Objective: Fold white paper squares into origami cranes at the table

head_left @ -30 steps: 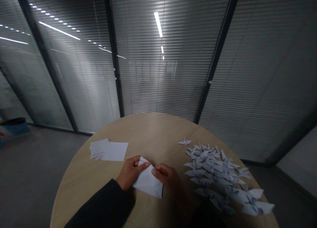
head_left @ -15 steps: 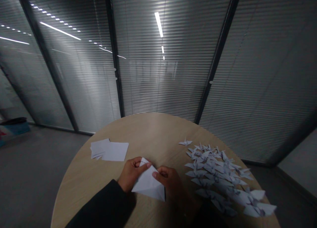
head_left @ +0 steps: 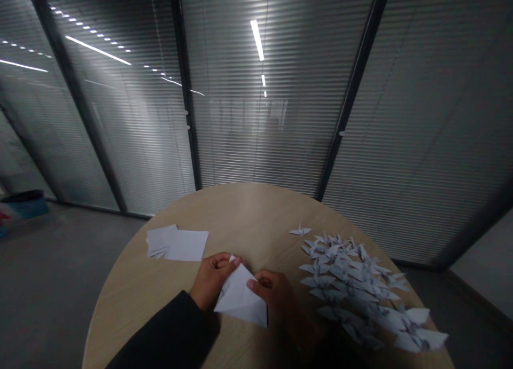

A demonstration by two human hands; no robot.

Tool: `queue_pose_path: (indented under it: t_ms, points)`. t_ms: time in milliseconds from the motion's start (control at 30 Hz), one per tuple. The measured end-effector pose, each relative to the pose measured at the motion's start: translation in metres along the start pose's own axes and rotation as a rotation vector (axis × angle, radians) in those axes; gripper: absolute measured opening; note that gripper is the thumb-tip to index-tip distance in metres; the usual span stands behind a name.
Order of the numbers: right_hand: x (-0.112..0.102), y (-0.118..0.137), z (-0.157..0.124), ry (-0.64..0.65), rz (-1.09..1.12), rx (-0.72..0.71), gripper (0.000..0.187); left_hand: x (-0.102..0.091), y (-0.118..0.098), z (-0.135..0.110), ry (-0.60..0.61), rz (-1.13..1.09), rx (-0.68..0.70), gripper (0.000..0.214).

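Note:
A partly folded sheet of white paper (head_left: 242, 299) is held between my two hands, just above the near part of the round table. My left hand (head_left: 212, 281) pinches its upper left edge near the top corner, thumb on the front face. On the right edge, my right hand (head_left: 272, 289) grips the paper with its thumb in front and the fingers curled behind. A crease runs across the lower part of the sheet. The fingertips behind the paper are hidden.
Loose white sheets (head_left: 186, 245) lie overlapping on the left of the wooden table (head_left: 248, 209). Many folded paper cranes (head_left: 348, 267) crowd its right side, with one crane (head_left: 300, 230) slightly apart. A blue bin (head_left: 26, 203) stands on the floor far left. Glass panels with blinds (head_left: 260, 144) rise behind.
My left thumb has shifted slightly up and left along the paper's edge toward the top corner. My right hand stays nearly still on its edge.

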State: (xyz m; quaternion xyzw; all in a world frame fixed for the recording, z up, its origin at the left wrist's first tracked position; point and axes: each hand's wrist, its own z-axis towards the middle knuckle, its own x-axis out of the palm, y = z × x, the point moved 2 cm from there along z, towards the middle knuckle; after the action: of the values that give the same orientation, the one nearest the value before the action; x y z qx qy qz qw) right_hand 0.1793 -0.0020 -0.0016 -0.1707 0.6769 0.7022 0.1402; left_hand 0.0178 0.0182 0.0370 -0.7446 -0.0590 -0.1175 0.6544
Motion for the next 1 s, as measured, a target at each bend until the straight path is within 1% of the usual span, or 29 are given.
queue_pose_path:
  t_ms: [300, 500, 700, 1000]
  points:
    - [-0.0004, 0.0015, 0.0011, -0.010, -0.055, 0.010, 0.026, 0.0002, 0.0023, 0.0017, 0.003, -0.058, -0.006, 0.051]
    - [0.0006, 0.0002, 0.0013, -0.021, -0.082, 0.021, 0.021, -0.0002, -0.0009, 0.0010, 0.014, -0.022, 0.008, 0.048]
    - [-0.0014, -0.0002, 0.0027, -0.006, -0.095, 0.029, 0.019, -0.0032, 0.0029, 0.0036, 0.016, -0.013, 0.017, 0.045]
    - [-0.0019, 0.0039, -0.0012, 0.040, -0.007, 0.039, 0.021, -0.0032, 0.0048, 0.0026, -0.011, -0.058, 0.002, 0.047]
